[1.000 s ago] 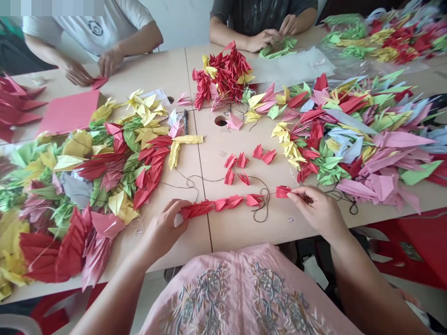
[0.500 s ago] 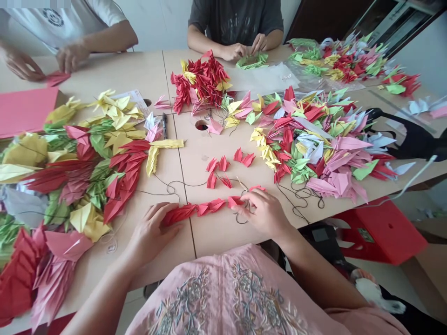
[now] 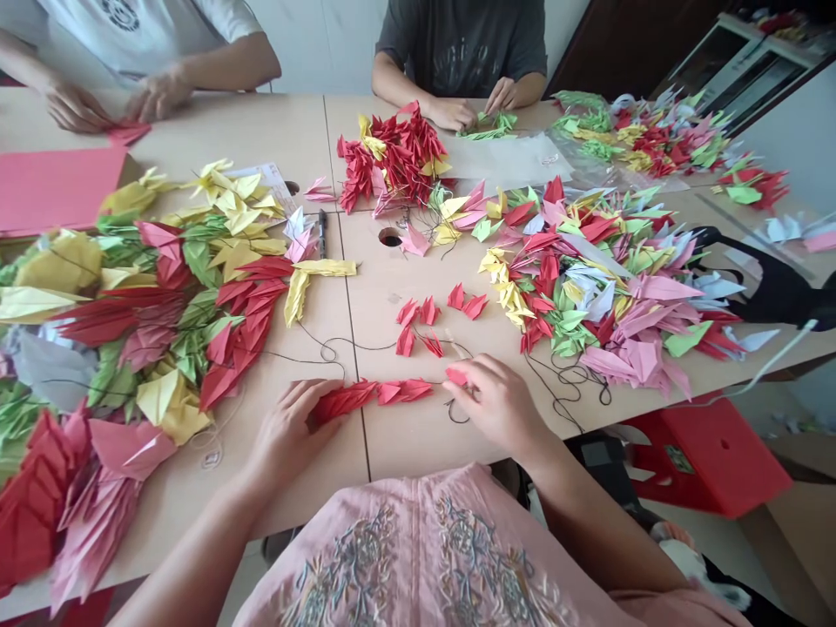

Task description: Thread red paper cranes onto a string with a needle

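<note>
A row of red folded paper cranes (image 3: pixel 403 391) lies strung end to end near the table's front edge. My left hand (image 3: pixel 293 431) is closed around its left end, thumb and fingers on the paper. To the right, my right hand (image 3: pixel 502 407) pinches one red paper crane (image 3: pixel 455 376), a small gap from the row. A thin pale, needle-like stick (image 3: pixel 457 342) shows blurred above those fingers. Black thread (image 3: pixel 459 414) loops beneath the right hand. Several loose red cranes (image 3: pixel 418 326) lie just beyond the row.
Heaps of coloured cranes (image 3: pixel 183 287) cover the left side, with another big heap (image 3: pixel 601 270) at the right. A red-and-yellow pile (image 3: pixel 398 152) stands farther back, near a round table hole (image 3: pixel 390 236). Two people work across the table. A red stool (image 3: pixel 711 457) stands lower right.
The view has shifted slightly, moving the tabletop a little rightward in the picture. My right hand and its crane sit slightly farther from the row. My left hand keeps its hold.
</note>
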`<state>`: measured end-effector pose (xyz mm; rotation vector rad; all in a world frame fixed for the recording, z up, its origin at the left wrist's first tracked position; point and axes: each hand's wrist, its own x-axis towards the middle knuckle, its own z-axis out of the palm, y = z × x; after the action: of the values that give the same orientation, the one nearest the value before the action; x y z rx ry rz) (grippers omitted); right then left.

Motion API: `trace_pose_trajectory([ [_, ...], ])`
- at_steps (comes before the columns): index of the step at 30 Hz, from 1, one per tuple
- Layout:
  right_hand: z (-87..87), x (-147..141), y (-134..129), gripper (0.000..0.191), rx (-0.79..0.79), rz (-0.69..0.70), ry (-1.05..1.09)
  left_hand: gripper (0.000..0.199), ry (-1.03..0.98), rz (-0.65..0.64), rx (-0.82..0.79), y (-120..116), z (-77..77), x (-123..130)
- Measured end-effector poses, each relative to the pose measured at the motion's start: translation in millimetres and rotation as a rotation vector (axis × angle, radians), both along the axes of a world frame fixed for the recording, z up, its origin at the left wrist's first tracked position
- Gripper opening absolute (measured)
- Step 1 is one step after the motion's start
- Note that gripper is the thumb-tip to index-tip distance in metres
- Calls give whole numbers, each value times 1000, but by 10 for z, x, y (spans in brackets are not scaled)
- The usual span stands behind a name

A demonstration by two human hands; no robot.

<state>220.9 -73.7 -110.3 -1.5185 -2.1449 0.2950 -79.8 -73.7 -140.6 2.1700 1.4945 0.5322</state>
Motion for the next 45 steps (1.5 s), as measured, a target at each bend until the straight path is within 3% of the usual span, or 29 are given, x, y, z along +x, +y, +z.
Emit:
trace_pose_trajectory([
  [4,-39,-278,101,17,-2,226,-229,31,-2,-10,8,0,-1,-4],
  [9,-38,-426,212,24,-25,328,-398,29,-17,-18,35,1,-6,-20],
  [19,3,-208,197,11,-45,228,-417,31,-55,-31,89,20,-72,-63],
  [23,152,-179,154,23,-33,224,-385,32,-65,-25,87,20,-74,-67],
  [26,220,-326,152,35,8,301,-328,33,-74,-15,78,16,-89,-68],
  [29,170,-555,205,38,22,394,-344,38,-86,7,67,5,-105,-69],
  [32,49,-698,272,27,5,424,-390,41,-101,31,47,-10,-111,-73],
  [36,-63,-613,297,16,-11,391,-398,43,-130,59,8,-21,-109,-78],
  [41,-10,-438,271,21,-24,323,-381,45,-190,86,-50,-19,-97,-80],
  [45,69,-563,279,37,-8,400,-307,47,-253,88,-93,-35,-89,-83],
])
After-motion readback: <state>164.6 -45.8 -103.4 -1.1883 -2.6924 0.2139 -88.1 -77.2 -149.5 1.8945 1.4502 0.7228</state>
